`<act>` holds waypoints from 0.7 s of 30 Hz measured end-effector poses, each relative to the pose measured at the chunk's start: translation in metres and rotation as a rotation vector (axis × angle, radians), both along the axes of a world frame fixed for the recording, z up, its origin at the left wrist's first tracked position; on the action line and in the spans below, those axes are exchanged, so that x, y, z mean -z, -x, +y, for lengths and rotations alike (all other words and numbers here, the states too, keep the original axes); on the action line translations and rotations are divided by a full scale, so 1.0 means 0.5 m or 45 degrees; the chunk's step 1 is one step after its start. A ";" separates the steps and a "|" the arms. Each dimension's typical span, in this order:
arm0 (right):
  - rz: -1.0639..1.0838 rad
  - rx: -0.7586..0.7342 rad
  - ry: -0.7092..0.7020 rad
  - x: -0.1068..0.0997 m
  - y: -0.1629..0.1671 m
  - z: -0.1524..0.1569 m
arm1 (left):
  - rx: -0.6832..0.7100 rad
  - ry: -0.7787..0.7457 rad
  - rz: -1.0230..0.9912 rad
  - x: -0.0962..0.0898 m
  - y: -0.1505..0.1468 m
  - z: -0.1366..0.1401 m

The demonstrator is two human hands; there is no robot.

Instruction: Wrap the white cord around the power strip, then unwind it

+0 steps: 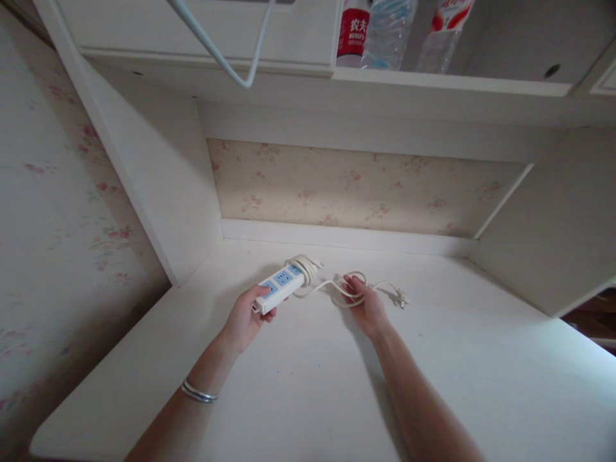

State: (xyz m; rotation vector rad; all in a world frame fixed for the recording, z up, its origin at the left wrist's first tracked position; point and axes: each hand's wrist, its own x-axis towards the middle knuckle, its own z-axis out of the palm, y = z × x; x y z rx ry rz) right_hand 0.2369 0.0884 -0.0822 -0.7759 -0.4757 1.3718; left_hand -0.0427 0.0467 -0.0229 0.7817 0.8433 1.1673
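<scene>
My left hand [249, 314] grips the near end of a white power strip [282, 287] with blue socket panels, its thumb pressed on the top face. Several turns of white cord [304, 266] are wrapped around the strip's far end. From there a loose length runs right to my right hand [364, 305], whose fingers are closed on the loops of the cord. Beyond that hand the plug [401, 298] lies at the cord's end, on or just above the white desktop [308, 398].
Overhead is a white shelf [452, 81] holding several plastic bottles [389, 32]. A pale cable [212, 48] hangs in a loop at the upper left. White side panels [149, 167] stand left and right, with flowered wallpaper [337, 186] at the back.
</scene>
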 end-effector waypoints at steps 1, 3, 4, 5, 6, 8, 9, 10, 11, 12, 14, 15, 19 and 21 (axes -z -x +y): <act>-0.072 -0.028 0.030 0.004 0.006 0.001 | 0.025 0.001 -0.047 -0.003 0.002 -0.001; -0.180 -0.048 0.080 0.013 0.016 0.000 | 0.112 -0.014 -0.099 -0.006 0.008 -0.006; -0.203 -0.043 0.089 0.016 0.019 0.000 | 0.172 -0.022 -0.104 -0.006 0.010 -0.008; -0.205 -0.032 0.090 0.019 0.021 -0.001 | 0.239 -0.025 -0.094 -0.005 0.012 -0.011; -0.194 -0.020 0.085 0.021 0.021 -0.001 | 0.307 -0.028 -0.073 -0.003 0.014 -0.013; -0.163 0.023 0.080 0.022 0.018 0.000 | 0.426 -0.040 -0.004 0.004 0.014 -0.018; -0.142 0.055 0.080 0.021 0.014 0.002 | 0.478 -0.056 0.041 0.007 0.014 -0.020; -0.116 0.094 0.083 0.020 0.009 0.004 | 0.524 -0.079 0.091 0.009 0.012 -0.022; -0.088 0.137 0.089 0.019 0.004 0.007 | 0.560 -0.100 0.145 0.011 0.010 -0.024; -0.057 0.180 0.096 0.017 -0.003 0.011 | 0.588 -0.115 0.203 0.011 0.008 -0.025; 0.008 0.261 0.108 0.013 -0.015 0.017 | 0.619 -0.121 0.323 0.009 0.002 -0.027; 0.042 0.301 0.110 0.012 -0.020 0.020 | 0.612 -0.116 0.373 0.007 -0.001 -0.027; 0.172 0.440 0.085 0.007 -0.031 0.024 | 0.477 -0.110 0.505 0.006 -0.008 -0.021; 0.225 0.492 0.068 0.007 -0.032 0.024 | 0.377 -0.109 0.537 0.008 -0.006 -0.017</act>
